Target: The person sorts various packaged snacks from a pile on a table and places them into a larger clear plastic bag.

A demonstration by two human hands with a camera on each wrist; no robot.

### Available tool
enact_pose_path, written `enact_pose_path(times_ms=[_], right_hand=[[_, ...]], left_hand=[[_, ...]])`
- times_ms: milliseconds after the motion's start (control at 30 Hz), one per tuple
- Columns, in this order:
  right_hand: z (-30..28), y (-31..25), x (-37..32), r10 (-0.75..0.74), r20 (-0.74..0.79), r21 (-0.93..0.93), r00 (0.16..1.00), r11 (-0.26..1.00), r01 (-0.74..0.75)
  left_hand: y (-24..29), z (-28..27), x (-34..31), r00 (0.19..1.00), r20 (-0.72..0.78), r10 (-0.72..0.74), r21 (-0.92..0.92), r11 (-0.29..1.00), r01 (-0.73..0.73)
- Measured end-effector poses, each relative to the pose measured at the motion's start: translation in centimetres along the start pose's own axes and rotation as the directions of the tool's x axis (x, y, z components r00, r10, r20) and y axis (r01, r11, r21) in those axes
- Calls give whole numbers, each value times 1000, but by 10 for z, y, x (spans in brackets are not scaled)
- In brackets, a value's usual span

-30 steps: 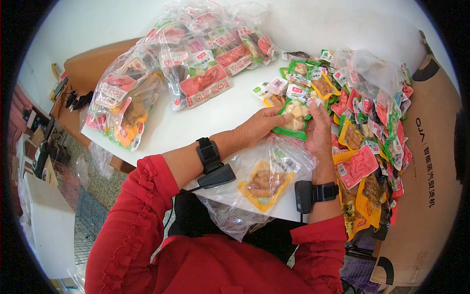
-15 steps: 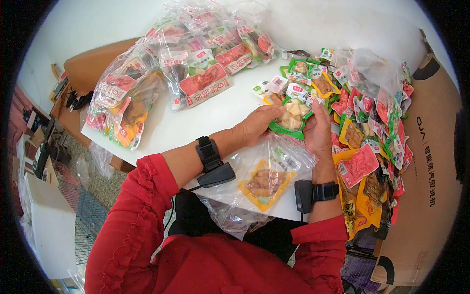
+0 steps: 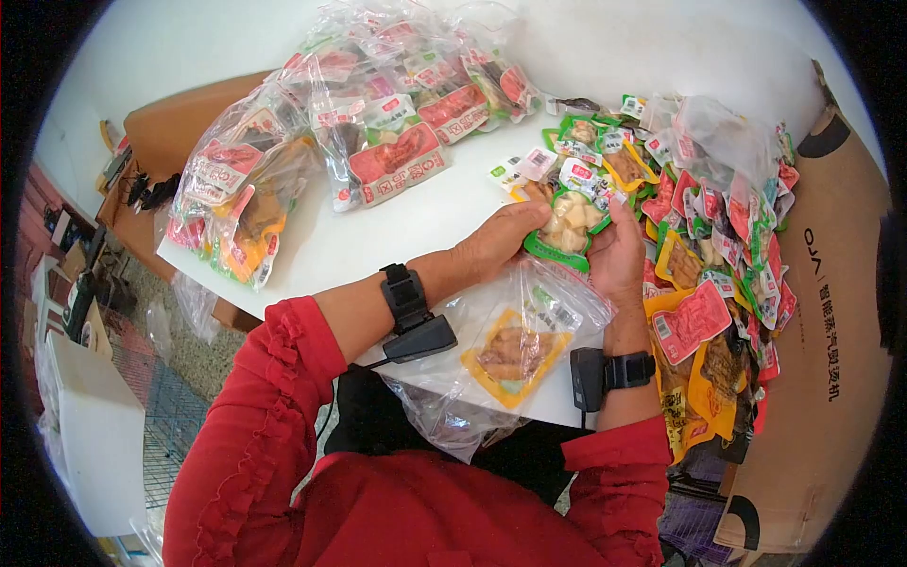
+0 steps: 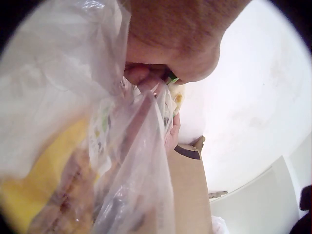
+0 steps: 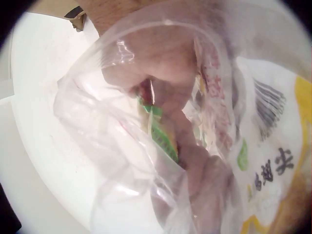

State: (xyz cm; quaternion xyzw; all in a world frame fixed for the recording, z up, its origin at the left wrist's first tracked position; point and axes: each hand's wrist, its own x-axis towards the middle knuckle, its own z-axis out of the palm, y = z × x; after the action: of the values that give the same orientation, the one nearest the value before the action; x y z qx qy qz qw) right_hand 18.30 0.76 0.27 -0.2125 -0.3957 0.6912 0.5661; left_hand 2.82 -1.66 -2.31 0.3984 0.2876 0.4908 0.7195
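A green-edged packet of pale chunks (image 3: pixel 570 225) is held between both hands above the front of the table. The left hand (image 3: pixel 496 244) pinches its left edge, thumb on top; the right hand (image 3: pixel 619 253) grips its right side. Beneath them lies a clear zip bag (image 3: pixel 453 354) containing a yellow-edged packet (image 3: pixel 516 357); the bag's mouth is around the fingers. In the left wrist view the bag's film (image 4: pixel 141 161) hangs below the left hand (image 4: pixel 175 39). The right wrist view shows film over the right hand (image 5: pixel 151 58) and the packet's green edge (image 5: pixel 163 141). Some fingertips are hidden.
Filled clear bags (image 3: pixel 397 156) stand along the back left of the white table (image 3: pixel 378 241). Loose packets (image 3: pixel 704 217) are heaped at the right, beside a tall cardboard box (image 3: pixel 822 312). Yellow packets (image 3: pixel 709 387) lie at the front right edge.
Compared with a second ago, the packet between the hands has turned a little and shows more of its white label. The left hand has shifted its hold slightly; the zip bag stays beneath.
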Motion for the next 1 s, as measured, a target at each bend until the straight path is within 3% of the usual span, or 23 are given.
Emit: enact_pose_path(times_ms=[100, 200, 367, 433, 500, 567, 600, 667, 800, 900, 967, 1000], right_hand=[[-7, 2, 2, -15, -11, -1, 1000, 1000, 15], [-5, 0, 1, -21, -10, 1, 1000, 1000, 22], [-9, 2, 7, -125, -45, -43, 991, 991, 123], [-7, -3, 3, -161, -23, -329, 987, 933, 145], [-2, -5, 0, -163, -23, -345, 986, 927, 145], [-4, -5, 1, -166, -23, -359, 986, 922, 147], [-12, -4, 4, -176, -107, -344, 978, 930, 130], [-27, -4, 8, -186, -190, -328, 964, 938, 117], [-38, -8, 11, -215, -369, -216, 904, 966, 142], [-43, -8, 15, -253, -374, -173, 892, 964, 201], [-42, -7, 16, -219, -343, -249, 913, 959, 136], [-42, -7, 16, -216, -346, -247, 913, 960, 133]], left_hand=[[2, 4, -2, 999, -46, -11, -51, 999, 8], [-3, -4, 3, 1000, 16, -8, -8, 1000, 9], [-1, 5, -3, 975, 143, 171, 147, 970, -192], [-1, 2, -3, 975, 150, 162, 195, 962, -190], [-3, 1, -1, 976, 158, 152, 244, 952, -188], [-1, 4, -2, 972, 163, 167, 111, 976, -187], [2, 3, -3, 972, 165, 167, 112, 976, -187], [13, 2, -9, 983, 79, 166, 338, 923, -183], [18, 0, -6, 962, 75, 262, 347, 898, -272], [21, -2, -6, 954, 167, 249, 449, 842, -298], [21, -1, -8, 916, 302, 265, 703, 587, -402], [22, -2, -10, 917, 301, 262, 704, 588, -399]])
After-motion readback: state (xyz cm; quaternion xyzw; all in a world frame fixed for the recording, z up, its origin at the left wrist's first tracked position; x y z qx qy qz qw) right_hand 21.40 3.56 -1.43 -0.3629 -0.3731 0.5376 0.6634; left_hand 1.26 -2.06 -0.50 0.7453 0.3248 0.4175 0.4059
